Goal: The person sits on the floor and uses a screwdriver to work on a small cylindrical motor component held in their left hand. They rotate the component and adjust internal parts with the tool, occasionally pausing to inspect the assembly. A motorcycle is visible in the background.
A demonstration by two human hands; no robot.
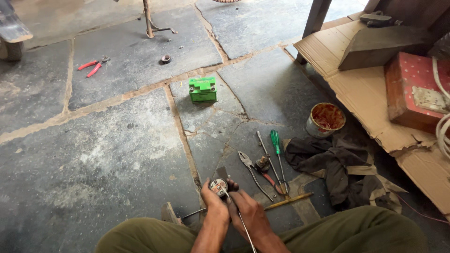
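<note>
Rough grey stone floor [117,154]; left hand [213,199] grips round metal part [219,186], right hand [248,211] pinches thin rod [244,229].

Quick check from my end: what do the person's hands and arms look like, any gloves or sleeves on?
No gloves or sleeves: the left hand and right hand are bare, forearms uncovered to the frame's edge. No watch, rings or bands show. Both look grimy. Olive-green trousers cover the knees.

A small green box-shaped battery [202,89] with a printed top label sits on the stone floor [117,140] ahead of me. To my right, a red dotted box [407,89] (edges worn) rests on flattened brown cardboard [361,98].
</note>
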